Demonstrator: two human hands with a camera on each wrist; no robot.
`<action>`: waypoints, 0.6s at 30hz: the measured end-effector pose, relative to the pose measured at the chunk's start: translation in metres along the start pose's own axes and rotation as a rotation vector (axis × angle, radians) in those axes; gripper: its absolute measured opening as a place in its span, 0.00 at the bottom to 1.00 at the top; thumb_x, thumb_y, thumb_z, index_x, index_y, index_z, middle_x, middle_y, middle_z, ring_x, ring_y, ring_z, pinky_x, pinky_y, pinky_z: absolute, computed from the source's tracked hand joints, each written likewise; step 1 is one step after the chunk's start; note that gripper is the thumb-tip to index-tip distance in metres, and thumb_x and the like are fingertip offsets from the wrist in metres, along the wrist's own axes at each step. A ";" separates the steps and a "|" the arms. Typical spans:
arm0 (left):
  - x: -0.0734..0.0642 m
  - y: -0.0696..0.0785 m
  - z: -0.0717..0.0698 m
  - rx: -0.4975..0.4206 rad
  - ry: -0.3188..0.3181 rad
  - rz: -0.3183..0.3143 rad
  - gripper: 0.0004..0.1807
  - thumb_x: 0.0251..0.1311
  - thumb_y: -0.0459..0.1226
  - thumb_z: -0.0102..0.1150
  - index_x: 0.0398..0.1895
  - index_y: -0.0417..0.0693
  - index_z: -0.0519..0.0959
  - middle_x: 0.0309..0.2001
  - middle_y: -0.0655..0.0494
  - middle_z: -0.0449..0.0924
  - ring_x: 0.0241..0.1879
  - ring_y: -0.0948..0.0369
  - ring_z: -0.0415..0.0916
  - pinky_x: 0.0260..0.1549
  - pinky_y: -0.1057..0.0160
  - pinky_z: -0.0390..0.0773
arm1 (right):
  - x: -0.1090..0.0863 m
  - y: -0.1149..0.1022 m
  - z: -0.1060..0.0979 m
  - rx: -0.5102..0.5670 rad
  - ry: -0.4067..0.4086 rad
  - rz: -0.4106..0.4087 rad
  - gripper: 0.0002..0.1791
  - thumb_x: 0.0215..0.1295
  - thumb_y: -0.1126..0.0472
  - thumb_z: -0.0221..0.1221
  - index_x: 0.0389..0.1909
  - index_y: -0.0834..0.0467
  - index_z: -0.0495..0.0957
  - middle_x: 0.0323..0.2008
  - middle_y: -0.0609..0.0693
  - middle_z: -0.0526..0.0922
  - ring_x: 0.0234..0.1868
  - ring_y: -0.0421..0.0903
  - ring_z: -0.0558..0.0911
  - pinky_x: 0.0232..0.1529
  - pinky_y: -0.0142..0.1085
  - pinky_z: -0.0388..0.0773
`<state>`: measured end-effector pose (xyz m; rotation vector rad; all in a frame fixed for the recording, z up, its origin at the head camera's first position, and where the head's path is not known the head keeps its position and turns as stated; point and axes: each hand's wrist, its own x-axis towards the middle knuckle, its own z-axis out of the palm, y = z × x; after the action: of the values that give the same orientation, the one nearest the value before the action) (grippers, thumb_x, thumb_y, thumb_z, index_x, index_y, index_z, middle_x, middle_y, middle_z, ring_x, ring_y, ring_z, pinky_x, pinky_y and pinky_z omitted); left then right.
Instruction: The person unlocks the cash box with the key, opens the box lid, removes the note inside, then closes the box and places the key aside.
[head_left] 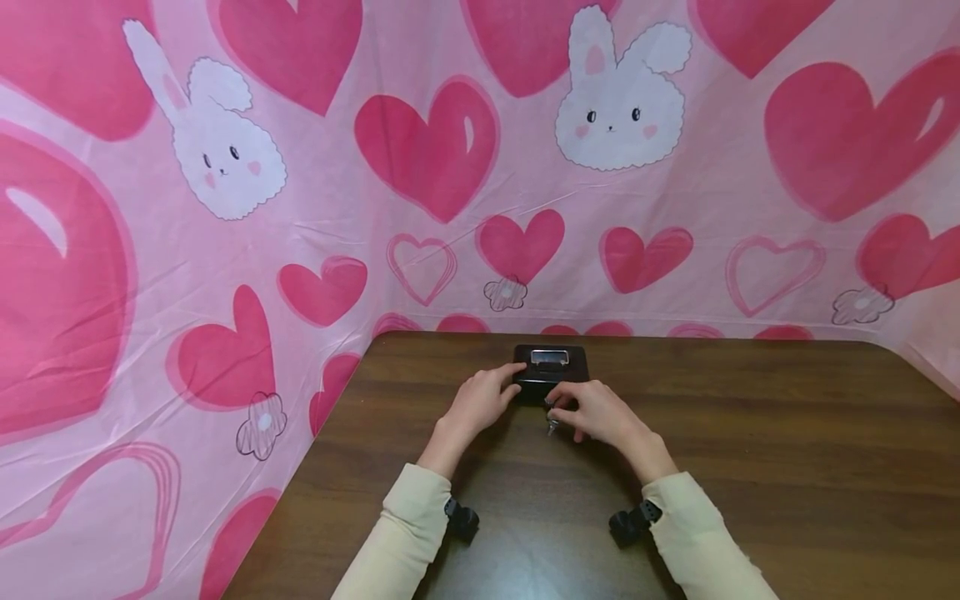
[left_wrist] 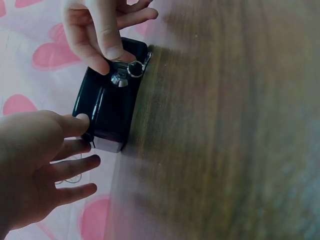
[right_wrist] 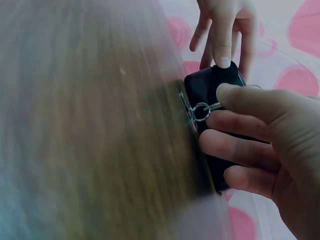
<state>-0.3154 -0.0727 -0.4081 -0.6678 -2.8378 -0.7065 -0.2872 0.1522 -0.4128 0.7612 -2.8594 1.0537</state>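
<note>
A small black cash box (head_left: pixel 531 388) with a silver handle (head_left: pixel 550 357) on its lid sits at the table's far edge. My left hand (head_left: pixel 480 402) touches its left end, with thumb and index finger at the box and the other fingers spread fairly straight in the left wrist view. At the box front, my right hand (head_left: pixel 600 414) pinches a small key (right_wrist: pixel 214 106) between thumb and index finger. A metal key ring (right_wrist: pixel 201 112) hangs from it. A round silver lock (left_wrist: pixel 120 79) shows just beside those fingertips. Whether the key is inside the lock, I cannot tell.
The brown wooden table (head_left: pixel 787 467) extends toward me and to both sides. Behind and left of it hangs a pink cloth (head_left: pixel 517 183) with hearts and rabbits. Black wrist cameras (head_left: pixel 462 522) are strapped below both cuffs.
</note>
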 end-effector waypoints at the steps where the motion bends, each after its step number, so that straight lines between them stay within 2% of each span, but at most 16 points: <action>1: 0.000 0.000 0.000 0.000 0.000 0.000 0.23 0.70 0.43 0.57 0.68 0.61 0.74 0.54 0.51 0.85 0.40 0.57 0.80 0.49 0.52 0.81 | 0.000 -0.001 0.001 -0.005 0.000 0.006 0.11 0.64 0.58 0.66 0.44 0.56 0.83 0.32 0.47 0.87 0.14 0.39 0.79 0.18 0.35 0.75; 4: 0.000 0.001 0.000 0.000 0.004 0.002 0.23 0.70 0.43 0.57 0.68 0.61 0.74 0.52 0.51 0.85 0.38 0.57 0.79 0.48 0.52 0.81 | 0.001 -0.002 0.002 -0.021 0.005 0.014 0.10 0.63 0.59 0.66 0.44 0.57 0.83 0.31 0.47 0.86 0.14 0.40 0.79 0.17 0.35 0.75; 8: 0.000 0.001 0.001 0.002 0.014 0.004 0.23 0.70 0.43 0.57 0.67 0.61 0.74 0.57 0.51 0.83 0.44 0.55 0.83 0.49 0.50 0.80 | 0.002 -0.002 0.004 -0.031 0.018 0.014 0.09 0.64 0.60 0.66 0.43 0.57 0.83 0.30 0.47 0.86 0.15 0.40 0.79 0.16 0.35 0.75; 14: 0.000 0.002 0.000 -0.010 0.007 -0.011 0.23 0.70 0.42 0.57 0.67 0.61 0.74 0.56 0.51 0.83 0.38 0.57 0.79 0.49 0.51 0.81 | 0.003 0.000 0.006 -0.005 0.031 0.027 0.08 0.64 0.62 0.65 0.42 0.57 0.84 0.29 0.47 0.86 0.16 0.40 0.79 0.17 0.36 0.75; 18: 0.000 0.003 0.000 -0.024 -0.002 -0.020 0.23 0.69 0.42 0.58 0.68 0.61 0.73 0.56 0.51 0.83 0.38 0.57 0.79 0.51 0.51 0.80 | 0.003 0.004 0.007 0.036 0.031 0.052 0.08 0.63 0.62 0.65 0.42 0.57 0.84 0.30 0.48 0.86 0.17 0.40 0.80 0.16 0.38 0.75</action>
<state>-0.3138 -0.0706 -0.4069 -0.6451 -2.8464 -0.7448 -0.2903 0.1490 -0.4200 0.6690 -2.8567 1.1159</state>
